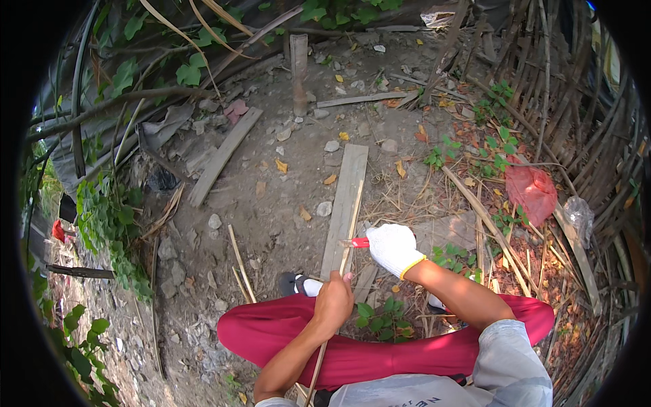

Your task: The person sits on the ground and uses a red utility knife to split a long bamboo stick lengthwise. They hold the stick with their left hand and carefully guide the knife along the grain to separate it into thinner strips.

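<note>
My bare left hand is closed round a thin bamboo strip. The strip runs from beside my body, up through the fist, and out over a grey wooden plank on the ground. A white knitted glove with a yellow cuff covers my right hand, which grips a red-handled knife. Its short blade points left and meets the strip a little beyond my left fist; how deep it sits in the bamboo is too small to tell. The gloved fingers are curled, and their tips are mostly hidden.
Another plank lies at the left, near a short upright post. Loose bamboo pieces rest by my left knee. Rightward are a long stick, a red plastic bag and a woven branch fence. Stones and leaves dot the dirt.
</note>
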Motion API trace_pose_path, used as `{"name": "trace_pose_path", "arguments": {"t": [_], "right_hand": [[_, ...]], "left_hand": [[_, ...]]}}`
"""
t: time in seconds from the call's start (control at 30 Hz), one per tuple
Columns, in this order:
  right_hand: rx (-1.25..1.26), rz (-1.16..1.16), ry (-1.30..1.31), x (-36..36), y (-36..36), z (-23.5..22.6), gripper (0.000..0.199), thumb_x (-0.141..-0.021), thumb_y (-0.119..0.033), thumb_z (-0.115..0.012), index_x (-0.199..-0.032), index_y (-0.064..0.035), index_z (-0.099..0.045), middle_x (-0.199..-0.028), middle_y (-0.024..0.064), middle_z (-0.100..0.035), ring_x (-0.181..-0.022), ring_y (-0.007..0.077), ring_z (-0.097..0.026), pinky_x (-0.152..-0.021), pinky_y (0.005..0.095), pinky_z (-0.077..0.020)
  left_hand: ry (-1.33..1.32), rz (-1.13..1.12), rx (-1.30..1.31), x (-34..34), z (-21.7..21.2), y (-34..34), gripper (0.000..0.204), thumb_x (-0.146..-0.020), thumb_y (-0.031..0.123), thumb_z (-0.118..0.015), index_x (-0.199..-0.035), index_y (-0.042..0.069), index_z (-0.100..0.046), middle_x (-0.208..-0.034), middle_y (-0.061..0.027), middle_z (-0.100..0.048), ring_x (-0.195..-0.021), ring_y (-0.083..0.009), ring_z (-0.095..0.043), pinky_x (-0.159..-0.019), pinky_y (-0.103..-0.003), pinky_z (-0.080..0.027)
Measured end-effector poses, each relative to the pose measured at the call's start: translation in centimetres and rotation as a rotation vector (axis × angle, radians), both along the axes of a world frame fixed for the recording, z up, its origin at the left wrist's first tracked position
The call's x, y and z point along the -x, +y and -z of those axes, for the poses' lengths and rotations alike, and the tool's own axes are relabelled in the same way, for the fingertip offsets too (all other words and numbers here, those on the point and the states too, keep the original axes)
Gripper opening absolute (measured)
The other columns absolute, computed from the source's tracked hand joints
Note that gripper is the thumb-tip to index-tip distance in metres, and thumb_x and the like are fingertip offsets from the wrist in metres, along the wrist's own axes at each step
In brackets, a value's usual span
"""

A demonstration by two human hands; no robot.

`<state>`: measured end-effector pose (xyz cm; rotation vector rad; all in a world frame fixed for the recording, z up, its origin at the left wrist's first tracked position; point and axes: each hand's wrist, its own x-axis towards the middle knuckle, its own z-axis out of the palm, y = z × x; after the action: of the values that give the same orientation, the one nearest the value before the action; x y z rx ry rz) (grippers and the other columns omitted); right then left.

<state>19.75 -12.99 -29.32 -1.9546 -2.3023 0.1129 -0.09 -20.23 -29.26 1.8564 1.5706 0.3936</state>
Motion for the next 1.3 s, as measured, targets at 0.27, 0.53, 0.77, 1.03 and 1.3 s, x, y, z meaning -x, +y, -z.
{"name": "trace_pose_path", "arguments": {"t": [0.27,0.53,0.77,1.03,1.3], "right_hand": [[0.028,0.381,-0.133,-8.1,6.4,4.7,0.021,-0.092,-0.018,-0.059,-0.092,-0.0079,-0.078,-0.089,0.0188,-0.076,-0.085,0.0329,-0.076,-0.073,0.0441,-0.0602],[-0.031,0.286,0.166,-9.9,2.5,3.5,0.023,-0.084,-0.020,-0.061,-0.097,-0.0044,-0.072,-0.100,0.0213,-0.073,-0.094,0.0401,-0.070,-0.084,0.0488,-0.0566],[-0.007,0.084,0.477,-3.0,-2.9,-0.1,0.029,-0.089,-0.034,-0.067,-0.084,-0.0061,-0.067,-0.078,0.0204,-0.068,-0.080,0.0435,-0.067,-0.074,0.0509,-0.0535],[-0.014,0.058,0.367,-2.0,-3.8,-0.6,0.025,-0.090,-0.034,-0.066,-0.084,-0.0091,-0.066,-0.074,0.0183,-0.068,-0.073,0.0421,-0.068,-0.067,0.0516,-0.0543],[-0.062,0.020,0.222,-1.0,-4.3,0.2,0.016,-0.085,-0.027,-0.066,-0.088,-0.0107,-0.065,-0.070,0.0190,-0.067,-0.067,0.0395,-0.068,-0.061,0.0512,-0.0532]], "left_hand": [[-0.041,0.120,0.104,-0.3,1.5,-2.5,0.038,-0.107,0.028,-0.046,-0.099,-0.009,-0.052,-0.073,-0.0367,-0.063,-0.073,-0.0567,-0.063,-0.066,-0.063,-0.048],[-0.470,0.025,0.314,3.8,2.0,-1.9,0.034,-0.109,0.036,-0.045,-0.104,0.002,-0.043,-0.071,-0.0146,-0.054,-0.050,-0.0289,-0.052,-0.045,-0.044,-0.041],[-0.899,-0.170,0.954,3.6,-2.4,1.5,0.029,-0.111,0.050,-0.028,-0.109,0.022,-0.034,-0.084,-0.0033,-0.045,-0.047,-0.0068,-0.032,-0.039,-0.021,-0.025],[-0.838,-0.179,0.805,2.3,-2.7,1.7,0.039,-0.111,0.042,-0.036,-0.101,0.009,-0.053,-0.068,-0.0006,-0.046,-0.047,-0.0085,-0.035,-0.042,-0.026,-0.035],[-0.772,-0.237,0.822,1.0,-0.8,1.9,0.052,-0.109,0.052,-0.032,-0.080,0.012,-0.046,-0.057,0.0051,-0.034,-0.043,-0.0072,-0.028,-0.038,-0.025,-0.021]]}}
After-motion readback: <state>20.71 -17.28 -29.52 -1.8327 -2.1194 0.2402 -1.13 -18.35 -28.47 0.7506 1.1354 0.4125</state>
